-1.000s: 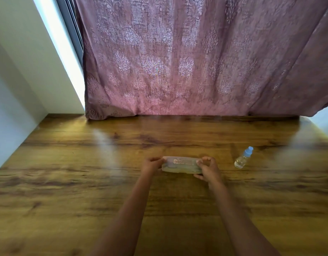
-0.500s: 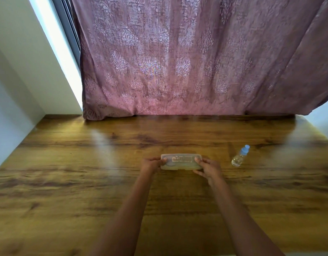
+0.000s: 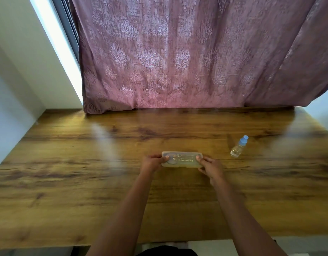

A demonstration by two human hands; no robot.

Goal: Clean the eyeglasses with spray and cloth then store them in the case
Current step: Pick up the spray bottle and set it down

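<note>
Case (image 3: 182, 159), ends gripped by hands (image 3: 152, 162) (image 3: 209, 167), lies well inside table (image 3: 81, 183) edges.

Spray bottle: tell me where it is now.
In the head view, the spray bottle stands on the wooden table, right of the case, apart from it.

I log: one translucent rectangular plastic case (image 3: 181, 159), gripped at its ends by left hand (image 3: 152, 163) and right hand (image 3: 211, 168); small clear bottle with blue cap (image 3: 238, 149) to its right, apart; brown wood-grain table (image 3: 85, 182); mauve patterned curtain (image 3: 178, 52) behind.
</note>
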